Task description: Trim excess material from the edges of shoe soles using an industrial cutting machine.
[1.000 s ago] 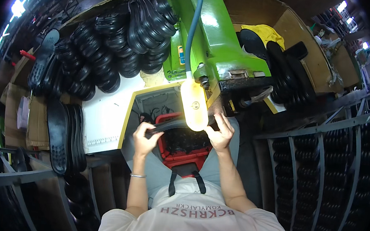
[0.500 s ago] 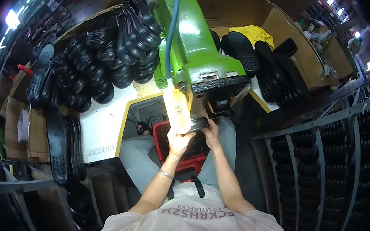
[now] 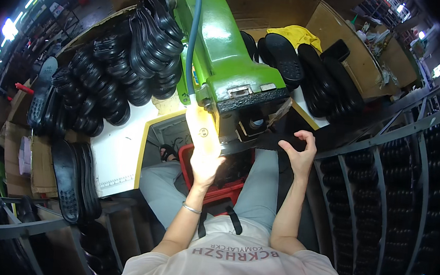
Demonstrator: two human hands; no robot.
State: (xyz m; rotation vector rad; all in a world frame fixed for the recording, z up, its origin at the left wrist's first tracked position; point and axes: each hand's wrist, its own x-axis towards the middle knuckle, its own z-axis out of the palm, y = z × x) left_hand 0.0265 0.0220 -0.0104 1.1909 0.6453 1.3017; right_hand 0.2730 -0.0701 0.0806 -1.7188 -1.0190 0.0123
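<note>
Under the glowing lamp head [image 3: 203, 131] of a green machine [image 3: 233, 40], my left hand [image 3: 204, 168] is closed on a black shoe sole [image 3: 268, 142]. The lamp and its glare hide most of those fingers. The dark sole reaches to the right beneath the machine's head, and its outline blends into the dark around it. My right hand [image 3: 302, 153] is raised by the sole's right end, fingers curled and thumb apart, with nothing seen between them.
Stacked black soles [image 3: 106, 77] cover the white table [image 3: 118, 153] on the left. More soles [image 3: 317, 80] and a yellow cloth [image 3: 295, 36] lie to the right of the machine. A red bin [image 3: 224, 197] stands between my legs. Metal racks [image 3: 377, 170] of soles stand at the right.
My right hand has let go of the sole and moved right and slightly up. The sole, seen as a short dark end before, now stretches out to the right. My left hand stays under the lamp.
</note>
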